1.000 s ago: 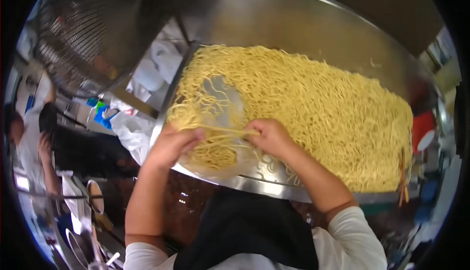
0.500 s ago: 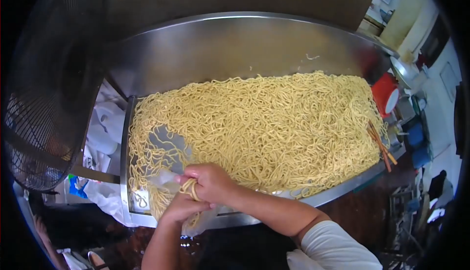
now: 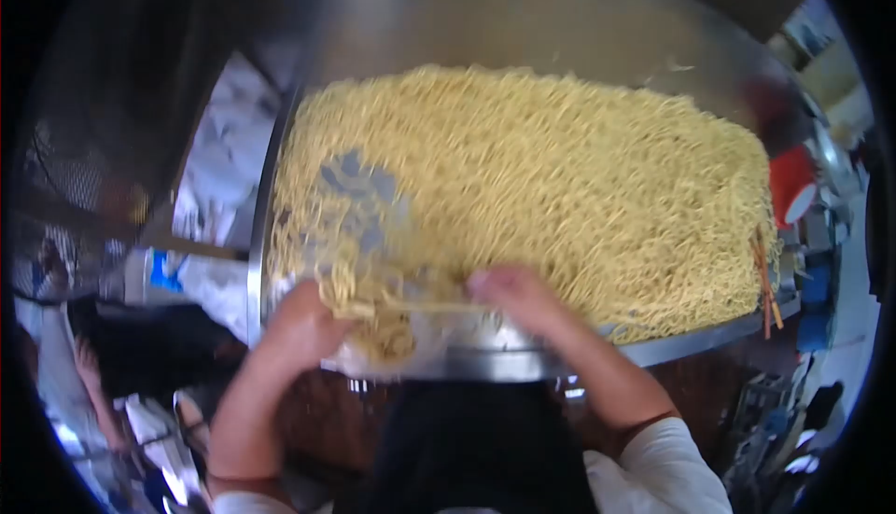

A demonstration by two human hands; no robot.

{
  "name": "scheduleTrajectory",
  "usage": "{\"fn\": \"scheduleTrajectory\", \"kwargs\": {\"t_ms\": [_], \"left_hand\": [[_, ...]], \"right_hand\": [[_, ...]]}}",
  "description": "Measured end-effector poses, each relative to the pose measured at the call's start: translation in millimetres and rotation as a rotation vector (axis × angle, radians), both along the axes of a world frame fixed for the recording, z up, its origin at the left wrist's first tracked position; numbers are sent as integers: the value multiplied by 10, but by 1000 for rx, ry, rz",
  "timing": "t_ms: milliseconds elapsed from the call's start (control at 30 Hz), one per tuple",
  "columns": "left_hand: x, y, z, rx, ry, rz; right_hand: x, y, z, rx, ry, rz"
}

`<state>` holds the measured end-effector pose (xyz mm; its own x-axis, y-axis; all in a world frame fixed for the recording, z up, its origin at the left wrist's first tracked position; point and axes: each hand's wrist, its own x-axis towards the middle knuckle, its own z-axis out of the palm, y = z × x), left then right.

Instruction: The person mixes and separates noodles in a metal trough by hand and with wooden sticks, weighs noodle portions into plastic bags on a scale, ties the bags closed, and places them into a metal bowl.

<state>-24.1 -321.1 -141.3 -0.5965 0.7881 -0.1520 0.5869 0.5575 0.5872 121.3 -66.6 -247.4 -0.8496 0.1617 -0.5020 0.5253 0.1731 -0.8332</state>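
Note:
A wide layer of yellow noodles [image 3: 560, 187] covers the metal tray [image 3: 504, 365]. At the tray's front left, my left hand [image 3: 310, 323] is closed on some noodles. My right hand [image 3: 513, 295], blurred, has its fingers pinched at the end of a strand that stretches across from the left hand. Between and below the hands lies a clear plastic bag [image 3: 425, 341] with a clump of noodles [image 3: 383, 335] in it. Bare metal shows through the thin noodles behind my left hand.
Chopsticks [image 3: 765, 285] lean at the tray's right end, near a red container [image 3: 793, 183]. A fan [image 3: 75, 178] stands at the left, with white plastic bags [image 3: 219, 159] beside the tray. Another person's arm [image 3: 98, 383] shows at the lower left.
Half a second ago my hands were together at the bag; now they are apart, with a strand stretched between them. The camera view has shifted and tilted.

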Motion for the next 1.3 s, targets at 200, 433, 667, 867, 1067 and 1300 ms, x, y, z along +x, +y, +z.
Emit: {"fn": "scheduleTrajectory", "kwargs": {"t_ms": [200, 433, 667, 867, 1067, 1300], "left_hand": [[-126, -292, 207, -600, 180, -3], [-56, -579, 369, -570, 166, 42], [238, -716, 524, 72, -260, 327], [466, -420, 624, 780, -835, 398], [457, -562, 613, 930, -836, 393], [453, -459, 521, 889, -850, 303]], "right_hand": [[33, 618, 111, 154, 254, -393], [-75, 108, 320, 621, 574, -61], [-434, -500, 211, 535, 148, 610], [-753, -1111, 634, 320, 583, 678], [-724, -611, 743, 574, 280, 797], [-442, -596, 1400, 1019, -120, 1039]]}}
